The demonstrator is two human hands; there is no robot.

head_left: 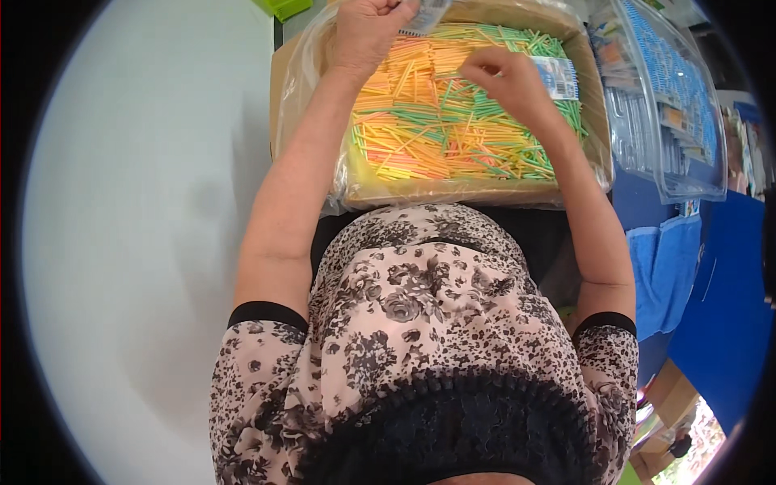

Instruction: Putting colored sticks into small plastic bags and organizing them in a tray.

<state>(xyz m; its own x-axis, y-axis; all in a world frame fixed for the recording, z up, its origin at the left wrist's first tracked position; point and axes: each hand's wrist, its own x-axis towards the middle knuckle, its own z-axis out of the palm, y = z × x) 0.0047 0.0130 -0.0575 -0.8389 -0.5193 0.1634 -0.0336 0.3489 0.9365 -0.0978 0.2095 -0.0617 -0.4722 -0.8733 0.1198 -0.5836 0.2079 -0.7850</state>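
Note:
A cardboard box lined with clear plastic holds a thick layer of thin sticks or straws in orange, yellow, pink and green. At the box's far left, my left hand is closed on a small clear plastic packet with printing on it; the top of the frame cuts part of it off. Over the middle of the sticks hovers my right hand, its fingers pinched together. Whatever they hold, if anything, is too small to make out. Just right of that hand, a printed clear packet lies on the sticks.
To the right of the box stands a clear plastic bin with several blue-and-white printed packets. A blue cloth hangs below it, beside a blue surface. A pale wall or panel fills the left; a green object is at the top.

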